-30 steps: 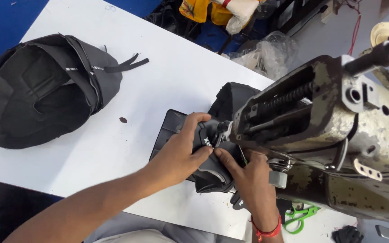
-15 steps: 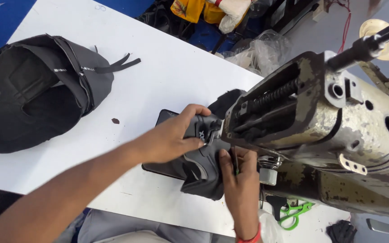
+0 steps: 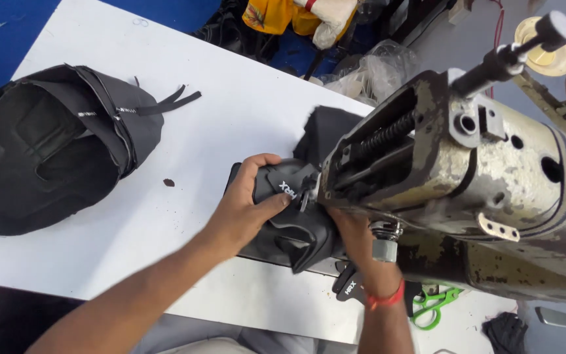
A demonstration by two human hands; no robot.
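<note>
Stood at the right, over the white table [image 3: 244, 118]: a worn, paint-chipped sewing machine [image 3: 492, 183]. Lay well apart at the far left: a heap of black bag parts [image 3: 47, 151]. Sat bunched under the machine head: the black fabric piece [image 3: 299, 226]. Gripped it from the left, fingers curled over its top: the left hand [image 3: 247, 206]. Pressed against its right side, mostly hidden beneath the machine, grip impossible to tell: the right hand [image 3: 355, 239]. Lay near the front edge: green scissors [image 3: 433, 305].

Crowded on the right by the worn sewing machine head [image 3: 466, 170], looming over both hands and the black fabric piece [image 3: 296, 223]. Bare white surface [image 3: 230, 111] open between that piece and the black bag [image 3: 54, 151] far left. Green scissors [image 3: 433, 307] near the front edge.
</note>
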